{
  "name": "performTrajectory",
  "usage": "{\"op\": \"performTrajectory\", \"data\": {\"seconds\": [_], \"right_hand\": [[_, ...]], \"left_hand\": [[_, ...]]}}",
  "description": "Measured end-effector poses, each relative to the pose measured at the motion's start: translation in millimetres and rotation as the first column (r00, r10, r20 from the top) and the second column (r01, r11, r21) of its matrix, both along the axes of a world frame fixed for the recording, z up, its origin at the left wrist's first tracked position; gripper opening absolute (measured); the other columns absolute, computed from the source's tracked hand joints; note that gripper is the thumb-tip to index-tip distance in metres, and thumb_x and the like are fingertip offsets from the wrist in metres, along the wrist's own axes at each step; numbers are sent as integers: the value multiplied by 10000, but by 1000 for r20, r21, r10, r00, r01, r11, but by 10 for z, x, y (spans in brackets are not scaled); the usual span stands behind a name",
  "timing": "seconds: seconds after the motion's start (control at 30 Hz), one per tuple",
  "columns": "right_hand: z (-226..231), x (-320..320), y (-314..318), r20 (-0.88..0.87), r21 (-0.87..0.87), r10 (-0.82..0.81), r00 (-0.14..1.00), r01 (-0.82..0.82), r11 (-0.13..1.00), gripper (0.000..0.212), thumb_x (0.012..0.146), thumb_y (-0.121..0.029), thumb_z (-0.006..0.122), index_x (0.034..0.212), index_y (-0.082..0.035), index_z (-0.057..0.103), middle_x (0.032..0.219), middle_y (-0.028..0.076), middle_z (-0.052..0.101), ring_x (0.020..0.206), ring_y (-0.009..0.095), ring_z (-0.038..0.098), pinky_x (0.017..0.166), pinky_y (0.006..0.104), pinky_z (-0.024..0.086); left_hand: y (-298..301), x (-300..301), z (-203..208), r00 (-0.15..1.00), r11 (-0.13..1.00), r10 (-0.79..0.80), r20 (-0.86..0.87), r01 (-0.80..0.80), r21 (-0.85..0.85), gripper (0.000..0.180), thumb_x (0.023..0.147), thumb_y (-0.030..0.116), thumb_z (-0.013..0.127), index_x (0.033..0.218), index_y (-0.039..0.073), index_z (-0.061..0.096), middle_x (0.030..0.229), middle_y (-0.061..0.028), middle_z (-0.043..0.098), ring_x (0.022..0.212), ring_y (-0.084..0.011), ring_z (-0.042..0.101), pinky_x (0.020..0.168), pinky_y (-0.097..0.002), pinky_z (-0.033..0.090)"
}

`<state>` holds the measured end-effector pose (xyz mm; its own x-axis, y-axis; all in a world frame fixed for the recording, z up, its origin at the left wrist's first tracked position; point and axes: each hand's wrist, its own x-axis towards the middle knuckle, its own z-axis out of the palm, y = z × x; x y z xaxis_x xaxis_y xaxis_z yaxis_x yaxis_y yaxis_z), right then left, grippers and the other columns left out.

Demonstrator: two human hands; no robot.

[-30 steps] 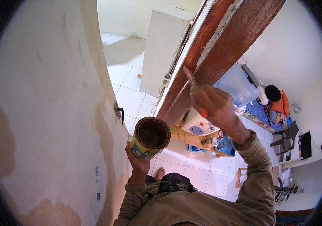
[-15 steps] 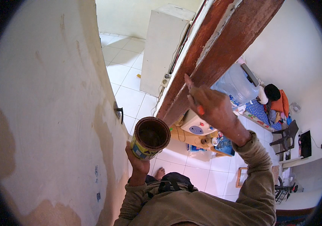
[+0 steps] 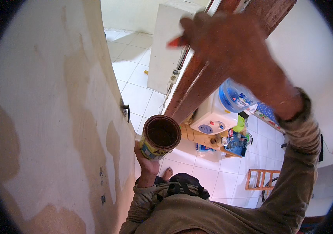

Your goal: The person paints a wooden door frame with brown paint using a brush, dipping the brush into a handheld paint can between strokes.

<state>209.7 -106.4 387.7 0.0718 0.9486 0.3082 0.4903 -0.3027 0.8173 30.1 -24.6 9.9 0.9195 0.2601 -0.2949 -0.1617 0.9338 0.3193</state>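
My left hand (image 3: 147, 163) is wrapped round the lower side of an open paint can (image 3: 151, 147). The can has a yellow and blue label, and its rim and inside are coated dark brown. My right hand (image 3: 227, 41), blurred by motion, is raised over the upper part of a reddish-brown wooden door frame (image 3: 197, 84). Its fingers close on what looks like a paintbrush, of which only the orange-red handle (image 3: 177, 42) sticks out at the left. The brush's bristles are hidden. A pale line of worn paint runs along the frame.
A pale door (image 3: 57, 117) with a black handle (image 3: 125, 108) stands close on the left. Beyond the frame are a white cabinet (image 3: 165, 43), a power socket (image 3: 174, 76), a water dispenser (image 3: 209, 117) with a blue bottle (image 3: 236, 97), a blue tray (image 3: 236, 145) and a wooden rack (image 3: 260, 179).
My right hand has risen up along the frame from its middle, and its orange handle now points left. The can in my left hand has shifted slightly right and up in view.
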Motion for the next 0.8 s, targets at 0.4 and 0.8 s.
{"op": "performTrajectory", "data": {"seconds": [0.4,0.8], "right_hand": [[-671,222,-17,-402,29,26,915,-16,999,180,873,-224,633,924,-53,613,712,106,662,604,248,691,515,386,540],[-359,205,146,-255,-87,14,967,-37,996,67,805,-177,681,793,-119,712,770,79,721,777,244,729,660,385,574]], "left_hand": [[115,-192,-37,1000,1000,20,-20,-20,-7,617,999,549,343,1410,106,465,1388,-105,532,1284,-253,501,1096,-444,393],[83,-211,-84,998,999,47,-45,-48,-15,631,993,562,347,1406,101,472,1399,-98,528,1271,-256,515,1082,-436,408]]}}
